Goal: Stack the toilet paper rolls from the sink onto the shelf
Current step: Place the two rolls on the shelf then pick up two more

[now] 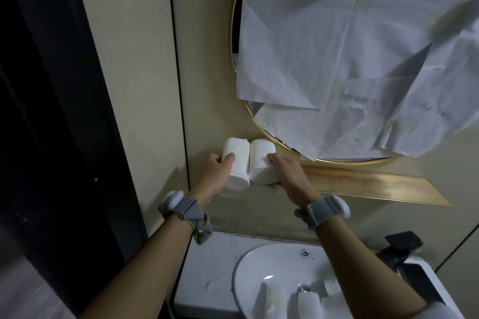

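Two white toilet paper rolls stand upright side by side at the left end of the gold shelf (pixel 375 186). My left hand (pixel 215 171) grips the left roll (pixel 237 160) from its left side. My right hand (pixel 287 171) grips the right roll (pixel 260 160) from its right side. The two rolls touch each other. Below, in the white sink (pixel 248 267), lie more rolls (pixel 308 303), partly hidden by my right forearm and dim.
A round gold-framed mirror (pixel 234 33) hangs above the shelf, covered by crumpled white paper (pixel 350 59). A black faucet (pixel 401 243) sits at the sink's right. A dark door frame (pixel 51 111) runs down the left.
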A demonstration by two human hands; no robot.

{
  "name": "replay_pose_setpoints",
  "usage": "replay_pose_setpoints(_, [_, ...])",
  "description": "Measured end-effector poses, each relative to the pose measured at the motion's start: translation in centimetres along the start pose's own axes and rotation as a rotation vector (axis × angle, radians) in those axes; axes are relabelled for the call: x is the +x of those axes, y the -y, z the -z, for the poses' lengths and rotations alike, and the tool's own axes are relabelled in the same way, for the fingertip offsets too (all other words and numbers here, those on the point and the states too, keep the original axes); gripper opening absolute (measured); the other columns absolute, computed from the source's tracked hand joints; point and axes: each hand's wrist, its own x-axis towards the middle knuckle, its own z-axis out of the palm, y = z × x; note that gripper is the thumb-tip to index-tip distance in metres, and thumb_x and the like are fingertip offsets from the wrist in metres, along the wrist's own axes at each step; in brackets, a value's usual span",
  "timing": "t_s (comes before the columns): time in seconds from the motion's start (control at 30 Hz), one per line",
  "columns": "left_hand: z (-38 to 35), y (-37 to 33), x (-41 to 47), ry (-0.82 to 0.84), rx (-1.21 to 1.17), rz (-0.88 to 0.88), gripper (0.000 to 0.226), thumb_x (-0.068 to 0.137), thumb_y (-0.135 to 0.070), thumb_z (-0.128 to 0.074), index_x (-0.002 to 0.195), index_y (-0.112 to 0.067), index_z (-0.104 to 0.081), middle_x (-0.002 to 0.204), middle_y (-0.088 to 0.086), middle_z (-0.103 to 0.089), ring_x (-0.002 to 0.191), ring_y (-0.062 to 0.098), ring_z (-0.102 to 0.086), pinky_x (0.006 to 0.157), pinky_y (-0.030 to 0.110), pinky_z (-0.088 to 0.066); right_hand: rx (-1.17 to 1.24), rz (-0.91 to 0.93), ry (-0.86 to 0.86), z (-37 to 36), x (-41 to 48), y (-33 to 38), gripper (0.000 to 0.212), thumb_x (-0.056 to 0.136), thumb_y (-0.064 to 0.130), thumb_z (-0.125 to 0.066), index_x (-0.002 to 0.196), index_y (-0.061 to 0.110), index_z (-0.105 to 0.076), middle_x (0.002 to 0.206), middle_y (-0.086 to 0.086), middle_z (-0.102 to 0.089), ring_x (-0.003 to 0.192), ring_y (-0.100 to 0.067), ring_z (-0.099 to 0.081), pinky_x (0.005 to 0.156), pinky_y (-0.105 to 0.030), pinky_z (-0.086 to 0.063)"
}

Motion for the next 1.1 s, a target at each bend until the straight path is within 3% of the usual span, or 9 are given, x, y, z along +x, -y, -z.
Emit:
replay_pose_setpoints(0.13, [-0.3, 0.7, 0.3, 0.021, -0.060, -0.058, 0.045, 0.097, -0.048, -0.043, 0.128, -0.016, -0.050, 0.116, 0.008, -0.061, 0.087, 0.021, -0.061, 0.066, 0.030, -0.045, -0.157, 0.066, -0.034, -0.7, 0.1, -0.4, 0.039, 0.098, 0.040, -0.047, 0.110, 0.008, -0.065, 0.111, -0.016, -0.065, 0.087, -0.027, -0.061, 0.063, -0.031, -0.052])
replay_pose_setpoints(0.27, [-0.6, 0.9, -0.2, 0.106, -0.222, -0.153, 0.060, 0.097, -0.060, -0.028, 0.142, -0.022, -0.042, 0.126, 0.005, -0.059, 0.093, 0.016, -0.062, 0.071, 0.030, -0.047, -0.178, 0.074, -0.016, -1.1, 0.4, -1.0, 0.073, 0.081, 0.068, -0.045, 0.130, 0.015, -0.059, 0.125, -0.015, -0.060, 0.105, -0.034, -0.061, 0.082, -0.044, -0.057])
replay_pose_setpoints(0.4, [-0.6, 2.7, -0.2, 0.184, -0.274, -0.151, 0.094, 0.076, -0.089, -0.025, 0.151, -0.032, -0.032, 0.145, 0.002, -0.051, 0.125, 0.022, -0.056, 0.106, 0.044, -0.045, -0.031, 0.035, 0.046, -1.7, -0.8, -1.0, 0.056, 0.100, 0.047, -0.049, 0.144, 0.014, -0.043, 0.130, -0.006, -0.055, 0.110, -0.027, -0.060, 0.078, -0.037, -0.056])
replay_pose_setpoints(0.47, [-0.2, 2.6, -0.7, 0.185, -0.264, -0.183, 0.091, 0.079, -0.085, -0.020, 0.154, -0.033, -0.026, 0.152, -0.003, -0.043, 0.136, 0.016, -0.046, 0.111, 0.033, -0.038, -0.044, 0.046, 0.064, -1.7, -0.8, -1.5, 0.057, 0.101, 0.046, -0.049, 0.146, 0.013, -0.039, 0.131, -0.005, -0.054, 0.110, -0.026, -0.060, 0.073, -0.032, -0.055])
replay_pose_setpoints(0.53, [0.1, 2.4, -1.3, 0.177, -0.233, -0.252, 0.092, 0.081, -0.081, -0.015, 0.157, -0.029, -0.018, 0.157, -0.013, -0.029, 0.139, 0.001, -0.028, 0.104, 0.009, -0.025, -0.070, 0.088, 0.065, -1.7, -1.0, -1.7, 0.057, 0.100, 0.045, -0.051, 0.147, 0.015, -0.036, 0.133, -0.006, -0.054, 0.109, -0.026, -0.060, 0.074, -0.035, -0.057])
replay_pose_setpoints(0.6, [0.5, 2.5, -1.6, 0.186, -0.190, -0.318, 0.105, 0.073, -0.088, -0.020, 0.158, -0.028, -0.013, 0.151, -0.022, -0.023, 0.135, -0.007, -0.022, 0.095, -0.001, -0.020, -0.093, 0.124, 0.049, -1.8, -1.0, -1.6, 0.055, 0.100, 0.043, -0.052, 0.146, 0.020, -0.034, 0.133, -0.006, -0.052, 0.110, -0.027, -0.060, 0.083, -0.045, -0.060])
replay_pose_setpoints(0.7, [0.8, 3.2, -1.4, 0.238, -0.101, -0.388, 0.116, 0.063, -0.089, -0.045, 0.157, -0.031, -0.012, 0.152, -0.024, -0.021, 0.137, -0.004, -0.024, 0.103, 0.004, -0.027, -0.111, 0.165, 0.022, -2.0, -1.0, -1.0, 0.057, 0.098, 0.044, -0.052, 0.147, 0.023, -0.033, 0.137, -0.007, -0.052, 0.114, -0.031, -0.059, 0.091, -0.055, -0.058])
replay_pose_setpoints(0.77, [0.8, 3.6, -1.1, 0.216, -0.065, -0.417, 0.117, 0.061, -0.087, -0.053, 0.157, -0.030, -0.017, 0.160, -0.016, -0.023, 0.141, 0.000, -0.025, 0.112, 0.021, -0.030, -0.105, 0.156, 0.032, -1.9, -0.8, -0.7, 0.066, 0.092, 0.050, -0.051, 0.150, 0.025, -0.032, 0.139, -0.007, -0.051, 0.116, -0.032, -0.059, 0.095, -0.058, -0.055])
replay_pose_setpoints(1.1, [-0.2, 4.2, -0.3, 0.026, 0.036, -0.430, 0.088, 0.079, -0.069, -0.053, 0.154, -0.029, -0.028, 0.157, -0.004, -0.039, 0.139, 0.017, -0.042, 0.101, 0.028, -0.042, -0.105, 0.145, 0.062, -2.3, -0.6, -1.1, 0.084, 0.077, 0.061, -0.052, 0.152, 0.031, -0.028, 0.139, -0.003, -0.052, 0.116, -0.032, -0.060, 0.098, -0.058, -0.053])
